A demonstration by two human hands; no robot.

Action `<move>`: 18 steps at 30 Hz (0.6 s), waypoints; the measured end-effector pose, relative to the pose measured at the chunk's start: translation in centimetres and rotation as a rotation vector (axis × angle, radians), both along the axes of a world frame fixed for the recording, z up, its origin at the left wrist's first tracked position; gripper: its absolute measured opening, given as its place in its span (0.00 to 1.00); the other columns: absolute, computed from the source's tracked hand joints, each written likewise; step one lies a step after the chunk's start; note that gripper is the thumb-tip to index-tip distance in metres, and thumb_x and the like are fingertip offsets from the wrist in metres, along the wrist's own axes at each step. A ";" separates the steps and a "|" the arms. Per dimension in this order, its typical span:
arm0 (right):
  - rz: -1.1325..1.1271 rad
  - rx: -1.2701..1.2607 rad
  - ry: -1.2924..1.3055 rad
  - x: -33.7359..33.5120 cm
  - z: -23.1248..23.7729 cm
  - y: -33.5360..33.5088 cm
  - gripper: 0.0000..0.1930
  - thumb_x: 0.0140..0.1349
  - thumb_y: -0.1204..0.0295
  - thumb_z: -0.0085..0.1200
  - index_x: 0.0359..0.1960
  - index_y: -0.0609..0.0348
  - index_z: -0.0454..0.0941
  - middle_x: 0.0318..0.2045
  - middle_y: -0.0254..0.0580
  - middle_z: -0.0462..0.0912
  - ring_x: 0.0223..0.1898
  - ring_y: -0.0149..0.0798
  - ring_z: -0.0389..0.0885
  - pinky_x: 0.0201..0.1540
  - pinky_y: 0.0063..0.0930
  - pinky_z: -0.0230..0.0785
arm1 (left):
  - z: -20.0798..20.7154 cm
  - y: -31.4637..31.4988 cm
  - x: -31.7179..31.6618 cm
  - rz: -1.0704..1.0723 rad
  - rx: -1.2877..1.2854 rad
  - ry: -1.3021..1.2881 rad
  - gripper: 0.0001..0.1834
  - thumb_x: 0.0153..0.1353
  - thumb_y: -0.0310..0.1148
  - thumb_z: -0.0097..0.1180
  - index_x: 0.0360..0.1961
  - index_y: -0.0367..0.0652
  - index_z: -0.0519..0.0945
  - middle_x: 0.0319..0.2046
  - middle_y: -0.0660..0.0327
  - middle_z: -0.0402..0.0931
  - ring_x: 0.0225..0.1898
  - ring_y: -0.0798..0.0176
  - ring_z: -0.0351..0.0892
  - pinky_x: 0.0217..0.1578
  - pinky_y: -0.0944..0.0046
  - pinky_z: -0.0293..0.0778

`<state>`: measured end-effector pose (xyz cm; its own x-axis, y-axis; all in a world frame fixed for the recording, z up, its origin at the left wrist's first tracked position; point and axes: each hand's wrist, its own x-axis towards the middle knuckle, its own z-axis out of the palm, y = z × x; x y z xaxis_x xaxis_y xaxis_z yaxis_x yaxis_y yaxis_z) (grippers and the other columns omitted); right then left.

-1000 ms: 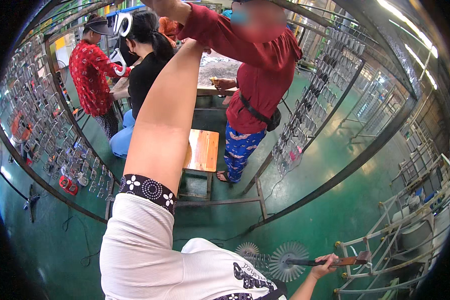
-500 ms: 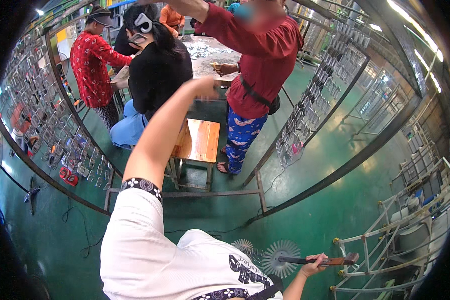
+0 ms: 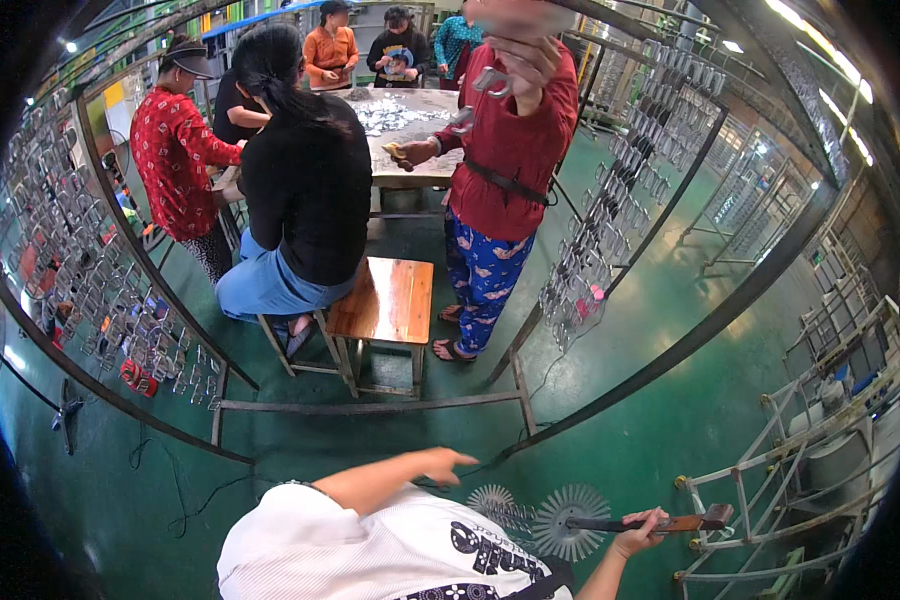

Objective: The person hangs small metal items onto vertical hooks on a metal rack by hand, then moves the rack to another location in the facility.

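Note:
My left hand (image 3: 444, 465) is in front of my body, fingers stretched to the right with nothing in them, a little blurred. My right hand (image 3: 641, 530), low on the right, is closed round the handle of a long tool (image 3: 685, 523) with a dark metal shaft and a wooden grip. Its shaft reaches left to a round disc of radiating flat metal strips (image 3: 570, 522). Beside that is a second, smaller round bundle of strips (image 3: 495, 500), partly hidden by my shirt; whether it joins the tool I cannot tell.
Racks hung with metal loops stand on the left (image 3: 110, 290) and right (image 3: 625, 200). A low bar (image 3: 370, 403) joins the frame ahead. Beyond are a wooden stool (image 3: 385, 305), several people and a table (image 3: 410, 100). A person in red raises metal hooks (image 3: 490, 82). White trolleys (image 3: 800, 470) stand right.
My left arm has swung down from stretching ahead to lie in front of my body. The person in red has lowered the raised arm, hooks now showing. My right hand keeps the tool.

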<state>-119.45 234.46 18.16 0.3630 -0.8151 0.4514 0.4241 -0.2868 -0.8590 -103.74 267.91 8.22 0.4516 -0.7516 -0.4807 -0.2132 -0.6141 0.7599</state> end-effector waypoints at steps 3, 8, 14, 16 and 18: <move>0.051 -0.009 -0.027 0.6 1.4 0.5 0.13 0.61 0.71 0.42 0.19 0.56 0.58 0.10 0.31 0.59 0.07 0.26 0.60 0.09 0.19 0.56 | 2.1 -5.5 -2.2 -0.284 -0.228 0.108 0.40 0.47 0.30 0.55 0.63 0.53 0.53 0.19 0.57 0.74 0.19 0.65 0.71 0.26 0.65 0.69; 0.046 0.001 -0.013 0.8 2.1 1.1 0.12 0.61 0.70 0.42 0.20 0.55 0.58 0.09 0.32 0.58 0.07 0.27 0.60 0.10 0.20 0.57 | 4.2 -8.4 -2.7 -0.459 -0.145 0.179 0.41 0.45 0.28 0.54 0.63 0.48 0.53 0.22 0.54 0.74 0.22 0.62 0.72 0.29 0.64 0.69; 0.039 0.025 -0.060 1.2 2.2 1.7 0.14 0.60 0.70 0.42 0.18 0.55 0.58 0.10 0.32 0.59 0.06 0.26 0.60 0.09 0.19 0.57 | 3.5 -8.3 -3.5 -0.520 -0.203 0.052 0.40 0.44 0.30 0.56 0.61 0.44 0.57 0.43 0.47 0.73 0.42 0.54 0.74 0.44 0.62 0.68; 0.032 0.017 -0.051 1.2 2.1 2.0 0.14 0.60 0.70 0.42 0.18 0.55 0.58 0.10 0.32 0.59 0.06 0.27 0.60 0.10 0.19 0.57 | 3.2 -8.0 -3.4 -0.522 -0.201 0.055 0.38 0.44 0.31 0.57 0.60 0.43 0.58 0.50 0.46 0.69 0.49 0.51 0.70 0.49 0.60 0.64; 0.025 0.007 -0.044 1.1 1.9 2.2 0.14 0.60 0.70 0.42 0.17 0.55 0.58 0.10 0.32 0.59 0.06 0.27 0.60 0.10 0.19 0.58 | 4.1 -7.6 -3.6 -0.524 -0.167 0.061 0.38 0.45 0.32 0.57 0.60 0.43 0.59 0.50 0.47 0.69 0.49 0.51 0.70 0.49 0.61 0.64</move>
